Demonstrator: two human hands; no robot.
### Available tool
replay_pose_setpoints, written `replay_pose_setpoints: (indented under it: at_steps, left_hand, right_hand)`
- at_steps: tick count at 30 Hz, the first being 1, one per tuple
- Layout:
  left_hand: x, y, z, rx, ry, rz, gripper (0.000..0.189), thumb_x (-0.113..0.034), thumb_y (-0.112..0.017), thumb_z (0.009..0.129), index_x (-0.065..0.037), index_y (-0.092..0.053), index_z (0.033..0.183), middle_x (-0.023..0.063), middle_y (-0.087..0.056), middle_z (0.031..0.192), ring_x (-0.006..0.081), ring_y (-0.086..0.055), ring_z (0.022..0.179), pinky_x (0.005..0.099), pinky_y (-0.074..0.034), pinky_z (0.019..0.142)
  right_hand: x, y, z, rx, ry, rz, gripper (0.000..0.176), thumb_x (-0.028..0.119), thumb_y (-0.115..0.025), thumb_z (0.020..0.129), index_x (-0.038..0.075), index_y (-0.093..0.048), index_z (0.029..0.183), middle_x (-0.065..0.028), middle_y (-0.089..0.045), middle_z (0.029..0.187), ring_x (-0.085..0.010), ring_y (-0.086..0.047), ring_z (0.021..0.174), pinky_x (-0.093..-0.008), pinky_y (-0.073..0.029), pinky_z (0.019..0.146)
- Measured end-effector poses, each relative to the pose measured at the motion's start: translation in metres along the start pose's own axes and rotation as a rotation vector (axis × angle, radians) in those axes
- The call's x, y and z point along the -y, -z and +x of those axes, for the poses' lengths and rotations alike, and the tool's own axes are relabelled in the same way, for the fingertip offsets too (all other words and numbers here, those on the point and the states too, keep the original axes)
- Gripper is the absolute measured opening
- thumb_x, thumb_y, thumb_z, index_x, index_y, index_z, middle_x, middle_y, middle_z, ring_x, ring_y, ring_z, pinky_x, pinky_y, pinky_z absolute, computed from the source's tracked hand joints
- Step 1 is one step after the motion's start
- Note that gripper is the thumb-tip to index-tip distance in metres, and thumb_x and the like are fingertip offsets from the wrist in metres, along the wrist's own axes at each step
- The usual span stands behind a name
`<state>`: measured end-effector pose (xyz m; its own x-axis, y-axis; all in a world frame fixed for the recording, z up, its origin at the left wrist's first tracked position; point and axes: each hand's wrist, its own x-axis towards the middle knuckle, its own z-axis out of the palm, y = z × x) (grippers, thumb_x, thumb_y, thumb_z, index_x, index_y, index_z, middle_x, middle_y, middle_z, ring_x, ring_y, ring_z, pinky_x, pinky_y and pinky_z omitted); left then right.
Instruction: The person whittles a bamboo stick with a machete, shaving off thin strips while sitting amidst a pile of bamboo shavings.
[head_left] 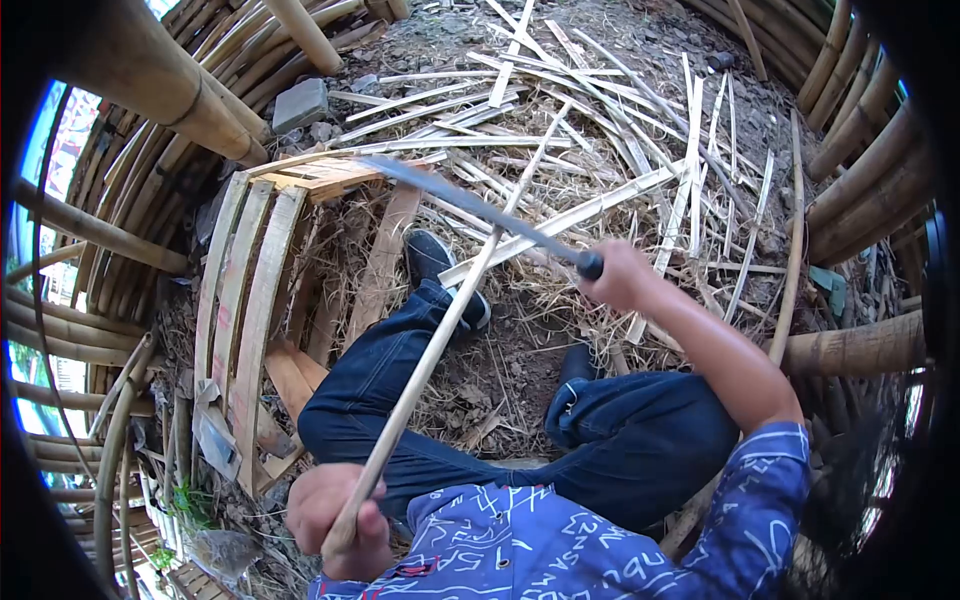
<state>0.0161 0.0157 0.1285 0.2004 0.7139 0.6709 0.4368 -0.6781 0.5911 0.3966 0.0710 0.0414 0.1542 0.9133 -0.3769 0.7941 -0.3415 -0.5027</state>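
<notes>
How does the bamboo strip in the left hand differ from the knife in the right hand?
The bamboo strip is pale and thin; the knife is dark and wider. The strip rises steeply from the left hand; the knife lies across it, held by the right hand. Both are long, straight and gripped at one end.

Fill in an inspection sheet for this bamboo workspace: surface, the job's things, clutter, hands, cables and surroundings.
Surface: bare earth strewn with dry shavings.
Job's things: long bamboo strip, crossed by the blade of a knife.
Clutter: split bamboo slivers scattered ahead; grey stone; slatted frame on the left.
Hands: left hand closed on the strip's near end; right hand closed on the knife handle.
Cables: one thin dark cord at the left edge, kind unclear.
Surroundings: stacked bamboo poles on both sides.
</notes>
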Motion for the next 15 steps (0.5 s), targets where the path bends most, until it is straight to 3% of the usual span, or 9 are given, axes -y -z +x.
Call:
replay_pose_setpoints:
  at_steps: [6,7,8,10,11,12,14,15]
  left_hand:
    - [-0.009,0.006,0.028,-0.234,-0.245,0.026,0.034,-0.033,-0.062,0.092,-0.003,-0.049,0.084,-0.0016,-0.044,0.050,0.0155,-0.050,0.041,0.0277,-0.045,0.043]
    - [0.001,0.016,0.024,-0.165,-0.247,0.012,0.034,-0.035,-0.061,0.093,-0.004,-0.048,0.086,0.0027,-0.046,0.060,0.0173,-0.053,0.051,0.0272,-0.046,0.045]
    - [0.010,0.016,0.025,-0.170,-0.250,0.009,0.034,-0.035,-0.061,0.093,-0.004,-0.048,0.086,0.0027,-0.046,0.060,0.0173,-0.053,0.051,0.0272,-0.046,0.045]
    - [0.029,0.013,0.025,-0.331,-0.275,-0.146,0.038,-0.043,-0.059,0.093,-0.006,-0.049,0.086,0.0090,-0.048,0.076,0.0205,-0.057,0.066,0.0269,-0.045,0.044]
    - [0.043,0.028,0.016,-0.202,-0.227,-0.221,0.034,-0.043,-0.053,0.095,-0.012,-0.050,0.082,0.0119,-0.051,0.102,0.0237,-0.053,0.098,0.0387,-0.053,0.073]
    - [0.040,0.022,0.022,-0.216,-0.224,-0.216,0.034,-0.043,-0.053,0.095,-0.012,-0.050,0.082,0.0119,-0.051,0.102,0.0237,-0.053,0.098,0.0387,-0.053,0.073]
    - [0.032,0.000,0.051,-0.373,-0.264,-0.541,0.035,-0.046,-0.052,0.095,-0.012,-0.051,0.086,0.0104,-0.050,0.108,0.0259,-0.052,0.104,0.0496,-0.045,0.101]
    - [0.029,-0.008,0.059,-0.389,-0.269,-0.524,0.035,-0.046,-0.052,0.095,-0.012,-0.051,0.086,0.0104,-0.050,0.108,0.0259,-0.052,0.104,0.0496,-0.045,0.101]
  right_hand:
    - [-0.090,0.002,0.022,-0.077,-0.294,0.022,0.028,0.025,-0.066,0.072,0.000,-0.070,0.083,-0.0204,-0.069,0.078,-0.0309,-0.069,0.073,-0.0390,-0.053,0.066]
    - [-0.112,-0.009,0.022,-0.156,-0.310,0.041,0.025,0.022,-0.066,0.071,-0.002,-0.066,0.076,-0.0170,-0.065,0.069,-0.0268,-0.065,0.063,-0.0381,-0.050,0.059]
    - [-0.123,-0.016,0.021,-0.233,-0.326,0.058,0.023,0.020,-0.066,0.070,-0.003,-0.063,0.069,-0.0136,-0.062,0.060,-0.0227,-0.062,0.054,-0.0373,-0.047,0.052]
    - [-0.121,-0.010,0.008,-0.209,-0.326,0.113,0.024,0.020,-0.065,0.069,-0.004,-0.061,0.065,-0.0110,-0.059,0.056,-0.0198,-0.059,0.050,-0.0368,-0.047,0.049]
    - [-0.121,-0.007,0.005,-0.178,-0.336,0.109,0.026,0.022,-0.066,0.068,-0.004,-0.063,0.067,-0.0148,-0.061,0.059,-0.0238,-0.062,0.054,-0.0381,-0.048,0.054]
    - [-0.120,-0.005,0.003,-0.145,-0.343,0.102,0.028,0.024,-0.067,0.066,-0.004,-0.066,0.069,-0.0186,-0.063,0.062,-0.0278,-0.065,0.058,-0.0394,-0.050,0.058]
    - [-0.094,0.003,-0.003,-0.178,-0.277,0.167,0.026,0.022,-0.066,0.067,-0.004,-0.061,0.063,-0.0124,-0.058,0.054,-0.0209,-0.059,0.049,-0.0373,-0.047,0.051]
    - [-0.093,0.002,0.001,-0.171,-0.268,0.224,0.026,0.022,-0.067,0.068,-0.003,-0.061,0.062,-0.0113,-0.057,0.053,-0.0197,-0.058,0.049,-0.0361,-0.046,0.050]
